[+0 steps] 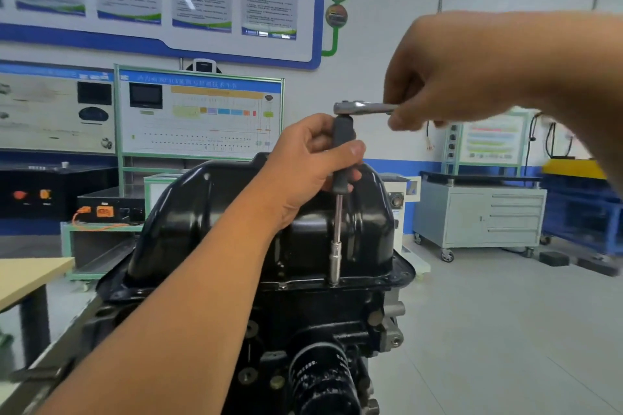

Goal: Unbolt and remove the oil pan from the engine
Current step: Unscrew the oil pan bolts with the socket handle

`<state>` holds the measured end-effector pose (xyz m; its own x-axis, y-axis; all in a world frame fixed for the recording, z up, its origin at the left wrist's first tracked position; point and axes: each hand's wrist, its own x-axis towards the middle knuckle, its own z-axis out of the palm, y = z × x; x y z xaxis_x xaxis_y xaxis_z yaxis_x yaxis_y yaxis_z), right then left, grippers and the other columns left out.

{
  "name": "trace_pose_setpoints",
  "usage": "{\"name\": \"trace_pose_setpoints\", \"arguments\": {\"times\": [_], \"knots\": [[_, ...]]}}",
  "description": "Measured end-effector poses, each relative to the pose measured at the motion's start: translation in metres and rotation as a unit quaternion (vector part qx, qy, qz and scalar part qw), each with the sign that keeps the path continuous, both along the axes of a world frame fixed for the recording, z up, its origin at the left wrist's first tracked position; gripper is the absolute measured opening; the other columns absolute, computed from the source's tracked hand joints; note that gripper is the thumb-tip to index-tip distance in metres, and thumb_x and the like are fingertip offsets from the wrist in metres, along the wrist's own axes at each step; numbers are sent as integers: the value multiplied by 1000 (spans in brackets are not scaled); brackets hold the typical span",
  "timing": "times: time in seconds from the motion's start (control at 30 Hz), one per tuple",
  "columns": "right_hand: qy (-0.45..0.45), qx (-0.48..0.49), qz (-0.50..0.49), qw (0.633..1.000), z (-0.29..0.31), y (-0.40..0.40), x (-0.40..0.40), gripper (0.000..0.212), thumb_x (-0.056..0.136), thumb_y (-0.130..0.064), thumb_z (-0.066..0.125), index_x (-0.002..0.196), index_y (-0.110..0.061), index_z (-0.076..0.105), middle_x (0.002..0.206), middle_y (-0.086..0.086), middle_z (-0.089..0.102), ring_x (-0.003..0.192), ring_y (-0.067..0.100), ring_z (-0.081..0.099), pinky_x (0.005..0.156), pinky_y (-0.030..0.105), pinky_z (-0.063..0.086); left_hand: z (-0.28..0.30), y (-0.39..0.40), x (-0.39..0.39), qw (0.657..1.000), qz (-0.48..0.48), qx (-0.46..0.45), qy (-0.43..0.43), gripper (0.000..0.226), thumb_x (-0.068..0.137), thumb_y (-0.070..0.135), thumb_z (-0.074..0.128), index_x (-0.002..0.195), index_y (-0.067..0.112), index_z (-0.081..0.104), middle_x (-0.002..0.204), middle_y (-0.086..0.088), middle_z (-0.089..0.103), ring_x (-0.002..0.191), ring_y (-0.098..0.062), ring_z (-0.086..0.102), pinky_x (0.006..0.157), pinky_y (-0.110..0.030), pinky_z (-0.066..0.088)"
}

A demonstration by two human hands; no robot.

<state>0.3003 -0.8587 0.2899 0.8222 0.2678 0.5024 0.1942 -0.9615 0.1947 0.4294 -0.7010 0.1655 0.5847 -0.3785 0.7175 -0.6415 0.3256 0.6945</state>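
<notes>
The black oil pan (256, 212) sits bolted on top of the upturned engine (320, 330), directly below and behind the left hand (303, 165); its flange runs along the near edge, under that hand. A socket (335, 263) stands upright on the flange at a bolt, straight below the left hand; a thin extension shaft (338, 216) rises from it into a black grip (342, 152); the left hand's fingers and thumb are curled round that grip, holding it vertical. Just above the left hand, the head of a chrome ratchet (357, 108) sits on top of the grip; its handle runs level to the right into the right hand (455, 77), whose fingers are closed around it. Behind the left hand stand training display boards (199, 114); below the right hand, farther back, a grey wheeled cabinet (478, 216); left of the left forearm, a wooden table (30, 276) corner.
</notes>
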Motion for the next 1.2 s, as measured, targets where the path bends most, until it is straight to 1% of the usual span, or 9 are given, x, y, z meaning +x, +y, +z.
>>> {"name": "trace_pose_setpoints", "arguments": {"times": [0.17, 0.37, 0.53, 0.63, 0.73, 0.83, 0.97, 1.1, 1.2], "knots": [[0, 63, 0, 998, -14, 4, 36, 16, 94, -19, 74, 109, -20, 78, 96, -3, 72, 94, 18, 63, 82, 29, 43, -1, 10, -7, 999, -35, 3, 2, 32, 88, 12, 77, 115, 13, 60, 83, -14, 74, 70, -27, 73, 66, -39, 62], [91, 48, -19, 994, 14, 5, 4, 26, 81, -34, 83, 66, -14, 76, 61, -1, 73, 52, 15, 72, 46, 26, 53, -1, 7, -5, 1000, -19, 11, -7, 31, 90, 8, 76, 117, 11, 61, 84, -13, 75, 72, -27, 75, 65, -38, 62], [31, 50, -22, 998, 4, 12, 29, 8, 87, -24, 80, 95, -27, 79, 89, -3, 75, 88, 19, 68, 83, 38, 52, 3, 12, -6, 999, -31, 34, 4, 31, 85, 11, 76, 114, 14, 65, 80, -8, 70, 71, -23, 70, 70, -41, 63], [18, 66, 9, 998, -8, 18, 36, 13, 91, -17, 76, 103, -17, 79, 87, -1, 75, 84, 16, 68, 70, 26, 48, 3, 15, -6, 999, -34, 35, 6, 29, 86, 9, 75, 113, 12, 66, 78, -10, 69, 71, -24, 69, 71, -42, 63], [85, 84, 29, 992, 8, 15, 22, 15, 86, -24, 81, 82, -10, 77, 65, 3, 75, 54, 16, 72, 43, 21, 50, 1, 16, -4, 999, -34, 35, 0, 32, 88, 9, 77, 117, 9, 65, 81, -12, 71, 74, -25, 71, 74, -41, 63], [149, 98, 24, 984, 23, 16, 8, 12, 83, -20, 82, 76, -10, 78, 72, 8, 76, 56, 19, 72, 47, 28, 54, 0, 16, -4, 999, -39, 31, 8, 39, 82, 18, 77, 118, 9, 64, 89, -15, 75, 79, -25, 74, 73, -39, 63], [28, 4, -33, 999, 3, 17, 28, 18, 90, -11, 74, 103, -21, 79, 96, 2, 76, 92, 20, 69, 81, 35, 54, 1, 17, -8, 998, -53, 29, 22, 36, 82, 19, 72, 115, 11, 62, 92, -15, 76, 81, -26, 76, 73, -36, 64], [28, 58, 7, 998, -5, 14, 24, 11, 89, -13, 71, 81, -7, 75, 63, 1, 73, 58, 15, 72, 49, 20, 51, -1, 9, -7, 1000, -6, 21, 12, 32, 88, 9, 75, 117, 11, 62, 85, -10, 77, 73, -24, 76, 66, -31, 61], [77, 94, 23, 992, 8, 9, 9, 11, 85, -15, 77, 80, -6, 76, 64, 3, 74, 53, 15, 72, 45, 22, 54, -1, 6, -8, 1000, 8, 22, 8, 36, 84, 11, 79, 116, 14, 64, 85, -6, 77, 73, -23, 75, 66, -30, 61]]}}
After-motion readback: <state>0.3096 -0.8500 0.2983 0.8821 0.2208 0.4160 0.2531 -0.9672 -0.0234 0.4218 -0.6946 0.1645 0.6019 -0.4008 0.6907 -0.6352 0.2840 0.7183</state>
